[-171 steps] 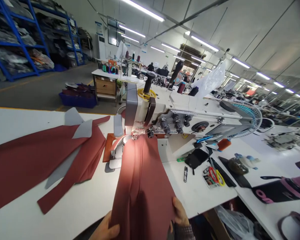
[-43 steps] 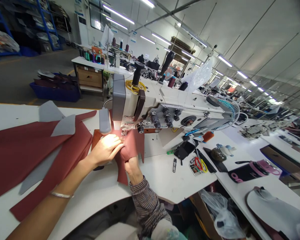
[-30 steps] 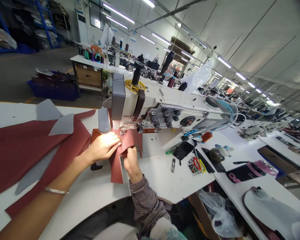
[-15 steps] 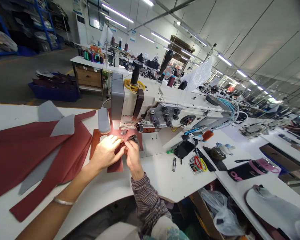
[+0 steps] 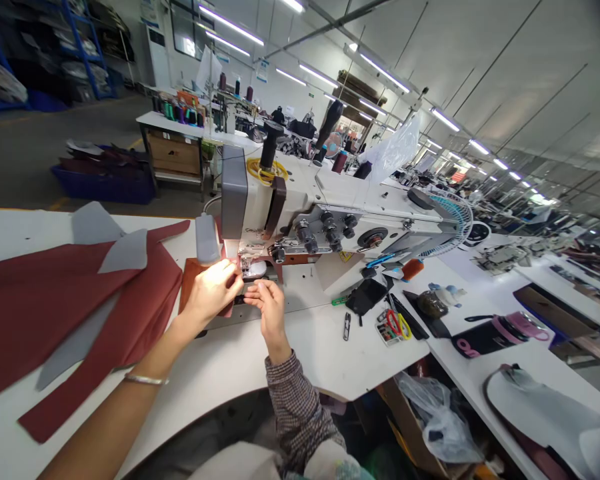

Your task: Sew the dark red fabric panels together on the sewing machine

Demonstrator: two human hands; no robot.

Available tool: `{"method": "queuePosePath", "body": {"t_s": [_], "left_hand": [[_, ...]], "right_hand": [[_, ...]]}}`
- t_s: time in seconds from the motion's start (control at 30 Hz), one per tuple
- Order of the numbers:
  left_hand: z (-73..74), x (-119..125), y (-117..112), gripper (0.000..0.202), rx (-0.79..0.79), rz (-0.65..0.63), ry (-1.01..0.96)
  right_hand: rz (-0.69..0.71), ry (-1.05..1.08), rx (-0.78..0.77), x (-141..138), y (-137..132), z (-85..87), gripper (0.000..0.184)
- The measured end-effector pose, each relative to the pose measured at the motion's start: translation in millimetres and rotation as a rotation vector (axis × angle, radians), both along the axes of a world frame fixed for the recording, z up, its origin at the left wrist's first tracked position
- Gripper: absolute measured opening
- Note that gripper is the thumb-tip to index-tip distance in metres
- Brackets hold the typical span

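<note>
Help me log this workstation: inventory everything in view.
Sewing machine: one, white and grey, on table
Workpiece: one, reddish, at machine
Cut panels: several, reddish and grey, left
Thread snips: one, dark, right
Scissor handles: two, red and yellow, beside snips
Bottle: one, black and pink, far right
Plastic bag: one, clear, lower right
Thread spools: many, mixed colours, background
Bin: one, blue, left background
Shelving: count unclear, blue, far left
Ceiling lights: many, white, overhead
Left hand: one, bare, at workpiece
Right hand: one, bare, beside left
</note>
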State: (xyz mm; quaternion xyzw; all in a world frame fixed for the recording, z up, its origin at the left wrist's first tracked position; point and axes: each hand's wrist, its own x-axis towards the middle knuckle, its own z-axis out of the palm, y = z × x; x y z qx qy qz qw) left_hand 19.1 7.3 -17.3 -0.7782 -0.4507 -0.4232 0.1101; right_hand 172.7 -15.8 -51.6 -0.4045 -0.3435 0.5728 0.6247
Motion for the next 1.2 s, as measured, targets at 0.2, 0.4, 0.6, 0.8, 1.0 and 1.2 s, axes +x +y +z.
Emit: {"method": "queuePosePath", "body": {"t_s": [0.2,0.4,0.6,0.8,1.0,1.2], "left_hand": [[0.6,-2,3,0.016,0.009,-0.019,-0.006],[-1.9,-4,7,0.017,0.05,-0.02,0.0],[-1.6,-7,5,0.015,0.044,-0.036,0.022],[-4.3,-1,-5,0.019,0.025,-0.005,0.023],[-15.8,5,-4,0.031,0.039,0.038,-0.015],[-20.4,-3,16,0.027,-0.156,-0.021,-0.167]], "right_hand": [[-0.107,-0.447,0.225,22,31,-7.0,0.055],[0.353,-0.707,0.372,42,78,12.4,0.063],[0.401,-0.898,0.478,51,88,29.3,0.057],[0.374,-0.71,0.41,54,89,18.4,0.066],[0.379,-0.529,0.365,54,89,8.3,0.065],[0.321,-0.479,0.295,49,87,5.1,0.059]]}}
